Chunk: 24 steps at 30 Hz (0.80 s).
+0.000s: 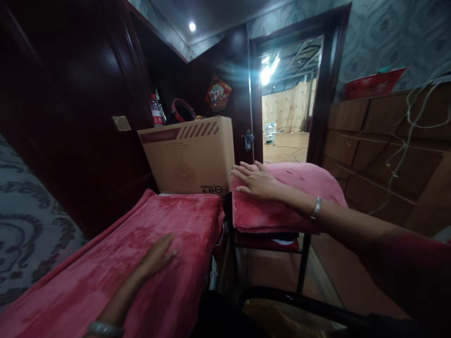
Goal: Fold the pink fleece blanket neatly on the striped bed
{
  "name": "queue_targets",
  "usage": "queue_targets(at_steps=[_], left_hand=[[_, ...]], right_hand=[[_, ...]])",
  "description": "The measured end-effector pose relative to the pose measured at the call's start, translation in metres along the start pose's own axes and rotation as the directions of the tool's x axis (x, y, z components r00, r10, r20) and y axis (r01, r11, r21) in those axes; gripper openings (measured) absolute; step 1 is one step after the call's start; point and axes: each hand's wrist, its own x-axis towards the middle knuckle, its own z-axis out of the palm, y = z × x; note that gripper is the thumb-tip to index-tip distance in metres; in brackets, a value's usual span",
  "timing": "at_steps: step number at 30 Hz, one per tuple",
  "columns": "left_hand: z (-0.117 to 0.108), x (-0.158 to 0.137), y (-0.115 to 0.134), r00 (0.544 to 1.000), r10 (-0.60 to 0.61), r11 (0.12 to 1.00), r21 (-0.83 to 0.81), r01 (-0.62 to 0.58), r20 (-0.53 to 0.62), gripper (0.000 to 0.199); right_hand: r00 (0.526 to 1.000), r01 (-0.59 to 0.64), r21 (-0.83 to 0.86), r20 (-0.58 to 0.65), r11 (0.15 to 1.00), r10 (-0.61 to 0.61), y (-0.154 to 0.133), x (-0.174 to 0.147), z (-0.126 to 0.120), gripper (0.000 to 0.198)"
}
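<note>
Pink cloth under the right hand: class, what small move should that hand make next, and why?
Probably sweep the right hand rightward across the pink cloth, lightly: the hand is spread at the cloth's left end, while the surface looks slightly dented farther right.

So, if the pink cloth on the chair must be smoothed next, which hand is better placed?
Probably the right hand: it rests flat on that pink cloth. The left hand is away from it, at the larger cloth.

upside-down "yangzi" lettering [212,189], on cardboard box [186,157]
</note>
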Motion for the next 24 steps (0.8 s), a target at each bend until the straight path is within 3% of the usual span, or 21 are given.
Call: queue_targets(at_steps=[2, 5, 9, 13, 16, 18, 20, 22, 24], left_hand=[[0.000, -0.025, -0.015, 0.996, -0.085, 0.996, 0.000, 0.085, 0.035, 0.068], [0.000, -0.058, -0.038, 0.984, -0.170, 0.985, 0.024, 0.169, 0.062, 0.071], [0.004, -0.094, -0.067, 0.949, -0.304, 0.944, 0.165, 0.287, 0.089, 0.069], [0.020, -0.121, -0.077, 0.888, -0.438, 0.866, 0.331, 0.376, 0.139, 0.066], [0.033, -0.134, -0.077, 0.900, -0.424, 0.836, 0.428, 0.343, 0.106, 0.062], [0.038, -0.138, -0.077, 0.920, -0.385, 0.837, 0.449, 0.312, 0.078, 0.061], [0.039, -0.139, -0.076, 0.929, -0.364, 0.844, 0.445, 0.298, 0.069, 0.059], [0.036, -0.139, -0.072, 0.934, -0.354, 0.850, 0.436, 0.296, 0.056, 0.057], [0.030, -0.139, -0.065, 0.933, -0.359, 0.852, 0.422, 0.311, 0.037, 0.054]], right_hand=[[0.998, 0.051, 0.046, 0.029, 0.998, -0.052, -0.013, 0.006, 0.013, 0.066], [0.998, -0.025, 0.061, 0.057, 0.998, 0.022, -0.006, -0.003, 0.024, 0.069], [0.975, -0.220, 0.001, 0.032, 0.976, 0.220, 0.041, -0.043, 0.019, 0.073], [0.929, -0.371, -0.070, -0.038, 0.926, 0.369, 0.096, -0.088, 0.009, 0.070], [0.864, -0.504, -0.084, -0.067, 0.860, 0.499, 0.116, -0.111, -0.002, 0.066], [0.836, -0.546, -0.072, -0.104, 0.834, 0.539, 0.108, -0.119, -0.015, 0.063], [0.839, -0.520, -0.016, -0.195, 0.854, 0.507, 0.080, -0.120, -0.028, 0.060], [0.844, -0.426, 0.098, -0.314, 0.899, 0.434, 0.035, -0.117, -0.033, 0.057], [0.871, -0.264, 0.238, -0.357, 0.935, 0.337, -0.019, -0.110, -0.025, 0.053]])
